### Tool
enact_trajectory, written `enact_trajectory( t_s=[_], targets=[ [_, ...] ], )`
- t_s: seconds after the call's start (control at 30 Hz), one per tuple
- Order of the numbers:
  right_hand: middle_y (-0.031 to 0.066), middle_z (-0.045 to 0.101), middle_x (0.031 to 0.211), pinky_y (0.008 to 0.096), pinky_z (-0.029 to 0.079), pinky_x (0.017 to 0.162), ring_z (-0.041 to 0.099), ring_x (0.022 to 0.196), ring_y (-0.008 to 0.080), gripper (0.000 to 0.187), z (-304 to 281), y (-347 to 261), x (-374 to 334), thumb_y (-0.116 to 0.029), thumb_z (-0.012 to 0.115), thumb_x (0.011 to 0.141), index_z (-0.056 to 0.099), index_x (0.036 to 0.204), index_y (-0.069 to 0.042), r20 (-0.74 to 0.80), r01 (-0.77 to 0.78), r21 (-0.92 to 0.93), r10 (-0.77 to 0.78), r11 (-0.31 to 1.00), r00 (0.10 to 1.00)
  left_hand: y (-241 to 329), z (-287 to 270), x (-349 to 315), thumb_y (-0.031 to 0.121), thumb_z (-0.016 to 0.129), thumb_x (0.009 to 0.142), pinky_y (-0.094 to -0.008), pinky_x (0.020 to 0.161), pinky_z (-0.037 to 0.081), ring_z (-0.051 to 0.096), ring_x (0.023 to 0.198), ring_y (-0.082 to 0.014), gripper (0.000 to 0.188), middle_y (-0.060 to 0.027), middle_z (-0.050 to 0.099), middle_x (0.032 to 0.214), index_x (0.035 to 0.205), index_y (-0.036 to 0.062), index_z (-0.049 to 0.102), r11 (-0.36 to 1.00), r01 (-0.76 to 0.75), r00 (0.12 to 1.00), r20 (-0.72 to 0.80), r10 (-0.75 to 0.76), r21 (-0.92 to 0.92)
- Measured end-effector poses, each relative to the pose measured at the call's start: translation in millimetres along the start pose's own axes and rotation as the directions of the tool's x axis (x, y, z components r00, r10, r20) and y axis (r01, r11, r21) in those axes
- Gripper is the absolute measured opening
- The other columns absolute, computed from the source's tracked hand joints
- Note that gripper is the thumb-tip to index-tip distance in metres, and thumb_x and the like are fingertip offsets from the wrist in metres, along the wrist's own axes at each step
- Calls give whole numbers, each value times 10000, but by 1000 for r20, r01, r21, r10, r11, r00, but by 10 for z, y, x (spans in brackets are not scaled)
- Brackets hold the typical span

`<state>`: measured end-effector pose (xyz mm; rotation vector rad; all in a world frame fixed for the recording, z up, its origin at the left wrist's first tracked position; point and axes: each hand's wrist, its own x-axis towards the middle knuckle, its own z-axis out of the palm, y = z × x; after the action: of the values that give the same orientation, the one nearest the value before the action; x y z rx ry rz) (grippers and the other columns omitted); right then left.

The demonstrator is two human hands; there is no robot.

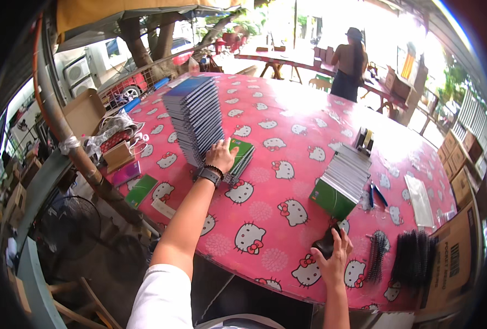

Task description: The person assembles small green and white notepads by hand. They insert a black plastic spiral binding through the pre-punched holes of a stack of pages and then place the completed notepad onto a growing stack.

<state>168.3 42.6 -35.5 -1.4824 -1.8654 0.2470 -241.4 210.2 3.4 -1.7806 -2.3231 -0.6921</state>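
a white short sleeve [164, 296] on the left arm, plus a black wristwatch [209, 175] and beaded bracelet [215, 168].

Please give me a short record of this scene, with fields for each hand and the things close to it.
surface: round table with pink cartoon-cat cloth
left hand: flat on a low pile of green-covered notebooks, beside a tall stack of blue notebooks
right hand: grips a small black object, kind unclear
near right hand: leaning row of notebooks, black binding coils

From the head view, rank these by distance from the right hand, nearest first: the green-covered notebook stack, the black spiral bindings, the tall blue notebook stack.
1. Green-covered notebook stack, just ahead of the right hand.
2. Black spiral bindings, at the table edge to its right.
3. Tall blue notebook stack, far across to the left, by the left hand.
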Motion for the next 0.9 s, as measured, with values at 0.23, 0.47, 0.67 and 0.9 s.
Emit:
enact_trajectory(
  t_s=[0.23, 0.47, 0.67, 0.9],
  targets=[
    [215, 374, 1376, 485, 293, 1038, 326, 1225, 386, 768, -64, 59, 18, -241, 817, 574, 515, 1265, -90, 5, -82, -37, 82, 996, 997, 644, -156, -74, 440, 694, 629, -558, 1040, 315, 309, 1348, -398, 1013, -209, 201, 1517, 1480, 176, 212, 965, 158, 911, 346, -223, 207],
    [220, 429, 1316, 466, 334, 1025, 390, 1204, 391, 757, -38, 104, 53, -198, 832, 545, 520, 1227, -93, -52, -76, 122, 83, 990, 995, 360, -193, 61, 454, 795, 581, -542, 1074, 283, 266, 1368, -399, 1213, -192, 183, 1522, 1502, 248, 33, 950, 225, 836, 458, -303, 217],
    [212, 443, 1309, 462, 383, 977, 426, 1169, 373, 725, -491, 536, 328, -131, 831, 545, 516, 1197, -85, -337, -67, -89, 33, 994, 941, 338, -184, -5, 581, 783, 572, -585, 1076, 240, 245, 1382, -366, 1095, -193, 244, 1502, 1443, 151, 277, 973, 101, 967, 211, -145, 208],
    [257, 448, 1326, 472, 411, 984, 469, 1165, 428, 710, -587, 1020, 790, -377, 750, 751, 431, 1280, -26, -429, -250, -220, 136, 943, 893, 2236, 43, -706, 242, 701, 798, -408, 989, 390, 533, 1127, -263, 320, -67, 618, 1160, 1079, 97, 656, 486, -801, 597, -402, 694, -350]
  ],
)
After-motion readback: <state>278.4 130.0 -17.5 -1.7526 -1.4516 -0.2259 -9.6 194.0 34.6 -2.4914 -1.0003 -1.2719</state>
